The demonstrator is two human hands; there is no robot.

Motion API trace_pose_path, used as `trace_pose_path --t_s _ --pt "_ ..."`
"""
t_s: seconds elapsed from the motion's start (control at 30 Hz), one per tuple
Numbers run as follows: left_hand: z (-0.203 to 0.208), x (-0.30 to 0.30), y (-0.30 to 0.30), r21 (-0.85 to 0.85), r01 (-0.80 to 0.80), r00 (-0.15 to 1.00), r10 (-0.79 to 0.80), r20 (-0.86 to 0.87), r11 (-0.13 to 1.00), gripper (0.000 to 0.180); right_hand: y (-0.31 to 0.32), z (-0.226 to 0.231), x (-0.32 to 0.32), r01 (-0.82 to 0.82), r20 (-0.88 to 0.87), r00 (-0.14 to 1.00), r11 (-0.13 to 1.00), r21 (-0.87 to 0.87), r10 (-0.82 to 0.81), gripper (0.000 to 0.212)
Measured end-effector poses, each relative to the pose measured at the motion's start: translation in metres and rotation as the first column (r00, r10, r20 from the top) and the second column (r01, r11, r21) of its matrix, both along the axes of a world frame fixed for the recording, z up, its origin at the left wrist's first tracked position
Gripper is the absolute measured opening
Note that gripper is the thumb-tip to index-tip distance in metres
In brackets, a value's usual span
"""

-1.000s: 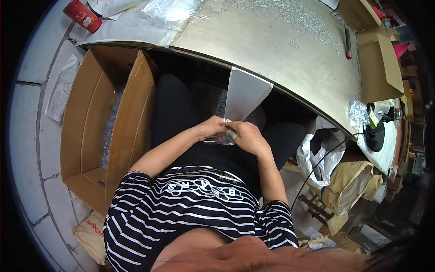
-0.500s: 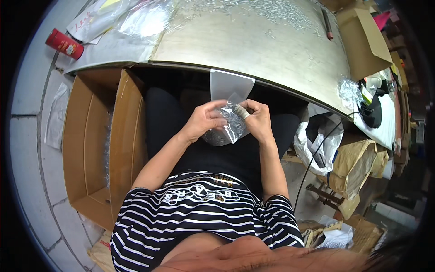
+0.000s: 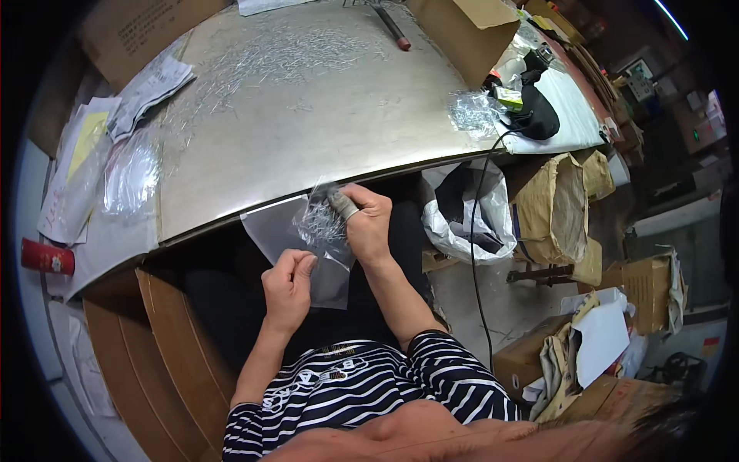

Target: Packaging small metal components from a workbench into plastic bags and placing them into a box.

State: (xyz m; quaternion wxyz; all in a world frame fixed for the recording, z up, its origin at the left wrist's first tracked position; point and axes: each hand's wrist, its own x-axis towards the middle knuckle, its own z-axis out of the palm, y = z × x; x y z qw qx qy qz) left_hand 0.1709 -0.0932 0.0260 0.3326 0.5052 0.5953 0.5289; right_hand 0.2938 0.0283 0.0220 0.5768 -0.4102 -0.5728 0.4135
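Note:
A clear plastic bag (image 3: 319,223) with thin silvery metal pieces in it hangs at the table's front edge. My right hand (image 3: 368,223) is closed on its upper part; a pale wrap covers one of the digits. My left hand (image 3: 287,291) is lower and nearer to me, its fingers pinched together close beside the bag; what they hold, if anything, is hidden. Behind and below the bag shows a whitish translucent sheet (image 3: 265,231), partly over my dark-clothed lap.
Many loose metal pieces (image 3: 289,58) lie spread on the table (image 3: 308,142). A red can (image 3: 48,256) stands at the left, above an open cardboard box (image 3: 173,331). At the right are a white sack (image 3: 469,246), a brown sack (image 3: 550,208) and a black cable (image 3: 476,269).
My view has swung to the right. My hands have moved apart: the right is up by the table edge with the bag, the left lower and closed where its fingers were spread.

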Motion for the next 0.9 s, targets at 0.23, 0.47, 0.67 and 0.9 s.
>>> trace_pose_path --t_s 0.23,0.47,0.67,0.9 --pt "-0.048 -0.028 -0.044 -0.204 -0.085 0.992 0.102 0.076 0.975 0.014 0.092 0.052 0.1 0.009 -0.181 0.984 0.999 0.033 -0.003 0.017" --pt "-0.036 -0.073 -0.024 -0.109 -0.174 0.933 0.199 0.3 0.979 0.019 0.175 -0.01 0.163 0.166 0.599 0.547 0.777 0.607 -0.584 0.008" --pt "-0.03 -0.087 -0.016 -0.088 -0.202 0.919 0.22 0.329 0.975 0.018 0.224 0.008 0.186 0.185 0.688 -0.035 0.672 0.717 -0.725 0.024" --pt "-0.035 -0.107 0.012 -0.048 -0.339 0.878 0.334 0.343 0.94 0.017 0.31 0.018 0.018 -0.17 0.749 0.629 0.902 0.396 -0.211 0.041"
